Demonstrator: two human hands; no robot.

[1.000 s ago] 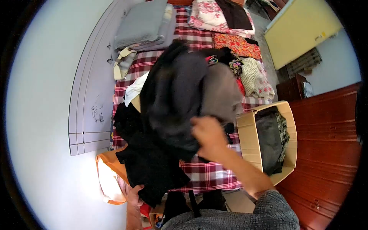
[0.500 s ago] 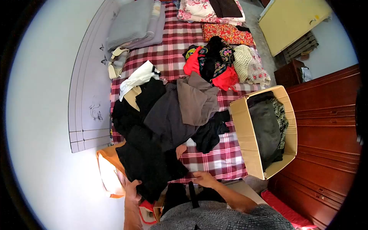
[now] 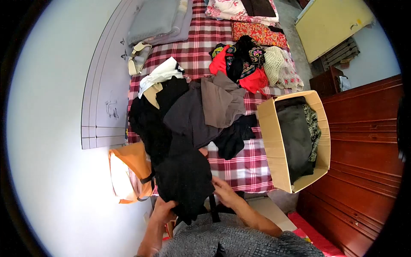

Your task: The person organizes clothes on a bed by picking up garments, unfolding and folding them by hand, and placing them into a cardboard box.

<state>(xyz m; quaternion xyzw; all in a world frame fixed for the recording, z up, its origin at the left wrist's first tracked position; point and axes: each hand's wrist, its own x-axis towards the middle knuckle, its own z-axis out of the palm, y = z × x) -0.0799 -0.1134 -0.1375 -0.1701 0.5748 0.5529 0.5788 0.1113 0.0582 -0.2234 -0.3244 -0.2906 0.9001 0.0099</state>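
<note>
Two hands, left hand (image 3: pixel 163 210) and right hand (image 3: pixel 224 192), both pinching one black garment (image 3: pixel 184 175) (edges gripped), one cardboard box (image 3: pixel 295 141) right of it, one orange bag (image 3: pixel 132 171) left.

Clothes pile (image 3: pixel 223 103) on the bed (image 3: pixel 239 173), garments (image 3: pixel 294 139) in the box (image 3: pixel 267 147) at right, bag (image 3: pixel 135 152) at left, blankets (image 3: pixel 152 21) behind

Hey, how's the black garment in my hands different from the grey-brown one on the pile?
The black garment is much darker than the grey-brown garment. The black garment is held at its edges by your left hand and right hand; the grey-brown garment lies rumpled, untouched by either. Both look plain, with no visible pattern.
</note>
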